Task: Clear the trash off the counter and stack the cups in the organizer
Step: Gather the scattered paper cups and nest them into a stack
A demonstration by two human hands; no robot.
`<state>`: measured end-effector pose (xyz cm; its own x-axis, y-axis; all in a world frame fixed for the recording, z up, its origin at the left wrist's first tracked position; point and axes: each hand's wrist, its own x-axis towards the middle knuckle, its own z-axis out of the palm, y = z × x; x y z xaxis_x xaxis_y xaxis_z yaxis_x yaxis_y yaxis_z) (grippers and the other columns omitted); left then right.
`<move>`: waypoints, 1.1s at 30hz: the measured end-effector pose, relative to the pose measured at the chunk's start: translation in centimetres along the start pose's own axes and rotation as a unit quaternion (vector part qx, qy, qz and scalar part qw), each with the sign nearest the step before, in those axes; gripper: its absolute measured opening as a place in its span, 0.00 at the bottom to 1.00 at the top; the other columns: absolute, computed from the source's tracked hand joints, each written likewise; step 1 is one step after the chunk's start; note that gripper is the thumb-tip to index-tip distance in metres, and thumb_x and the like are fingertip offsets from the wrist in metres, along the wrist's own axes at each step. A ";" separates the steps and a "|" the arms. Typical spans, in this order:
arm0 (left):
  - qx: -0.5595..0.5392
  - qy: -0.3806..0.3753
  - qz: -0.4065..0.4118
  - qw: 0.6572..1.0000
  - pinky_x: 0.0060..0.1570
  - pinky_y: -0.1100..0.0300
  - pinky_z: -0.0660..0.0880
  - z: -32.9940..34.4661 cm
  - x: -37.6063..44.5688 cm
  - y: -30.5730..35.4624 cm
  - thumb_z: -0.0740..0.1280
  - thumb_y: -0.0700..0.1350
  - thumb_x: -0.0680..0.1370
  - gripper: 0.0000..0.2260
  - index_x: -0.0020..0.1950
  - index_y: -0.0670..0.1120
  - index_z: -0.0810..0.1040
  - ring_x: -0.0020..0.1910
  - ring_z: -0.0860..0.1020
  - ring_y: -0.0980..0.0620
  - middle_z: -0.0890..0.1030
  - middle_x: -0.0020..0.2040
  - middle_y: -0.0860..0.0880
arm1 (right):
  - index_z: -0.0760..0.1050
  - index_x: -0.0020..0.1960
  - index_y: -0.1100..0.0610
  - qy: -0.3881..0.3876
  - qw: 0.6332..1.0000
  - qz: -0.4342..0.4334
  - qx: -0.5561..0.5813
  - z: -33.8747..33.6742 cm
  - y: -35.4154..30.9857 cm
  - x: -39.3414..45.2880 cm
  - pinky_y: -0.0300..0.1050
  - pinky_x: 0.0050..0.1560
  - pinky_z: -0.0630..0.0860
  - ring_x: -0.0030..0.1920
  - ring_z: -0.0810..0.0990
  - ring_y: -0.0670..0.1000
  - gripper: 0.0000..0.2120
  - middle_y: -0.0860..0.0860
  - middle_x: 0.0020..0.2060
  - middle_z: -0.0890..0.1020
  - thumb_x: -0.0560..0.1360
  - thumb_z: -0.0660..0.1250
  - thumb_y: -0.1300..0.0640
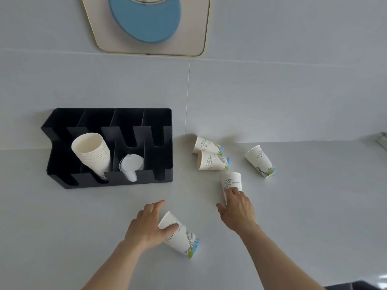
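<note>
A black organizer (161, 130) stands on the counter at the left, holding a stack of plain paper cups (93, 152) and some white lids (130, 165). Several printed paper cups lie on their sides to its right. My left hand (149, 226) rests on the nearest cup (184, 239), fingers spread over its rim end. My right hand (237, 208) wraps around the lower part of another cup (230, 181). Two cups (209, 153) lie side by side behind it. A further cup (260, 161) lies tilted at the right.
The grey counter (314, 206) meets a grey wall behind the organizer. A framed panel with a blue disc (146, 24) hangs on the wall above. A pale object (382, 140) shows at the far right edge.
</note>
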<state>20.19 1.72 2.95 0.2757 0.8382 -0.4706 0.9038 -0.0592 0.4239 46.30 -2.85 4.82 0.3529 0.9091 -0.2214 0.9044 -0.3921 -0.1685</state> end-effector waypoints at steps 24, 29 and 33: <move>-0.240 0.154 0.047 0.957 0.55 0.64 0.69 3.4 2.6 7.0 0.79 0.46 0.65 0.45 0.76 0.61 0.60 0.61 0.68 0.63 0.64 0.66 0.61 | 0.67 0.60 0.58 0.000 0.968 0.124 0.216 2.2 4.2 7.8 0.52 0.54 0.72 0.58 0.78 0.63 0.25 0.59 0.57 0.78 0.74 0.74 0.46; -0.183 0.182 0.069 0.964 0.51 0.59 0.75 4.3 2.3 6.8 0.80 0.49 0.65 0.47 0.77 0.59 0.58 0.56 0.70 0.62 0.60 0.66 0.62 | 0.66 0.55 0.56 0.044 0.953 0.086 0.287 0.9 2.7 6.2 0.50 0.49 0.70 0.57 0.76 0.61 0.23 0.52 0.51 0.76 0.70 0.76 0.49; -0.168 0.185 0.070 0.966 0.49 0.59 0.76 4.7 2.0 6.5 0.81 0.52 0.64 0.48 0.77 0.57 0.58 0.55 0.74 0.57 0.58 0.63 0.65 | 0.71 0.65 0.55 0.134 0.924 -0.010 0.357 -2.4 0.8 4.5 0.49 0.58 0.75 0.59 0.77 0.53 0.31 0.49 0.60 0.77 0.67 0.79 0.51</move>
<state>28.20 0.43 1.13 0.1960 0.9746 -0.1079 0.6911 -0.0593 0.7203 49.16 1.31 5.94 0.4709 0.8820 0.0182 0.5558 -0.2805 -0.7826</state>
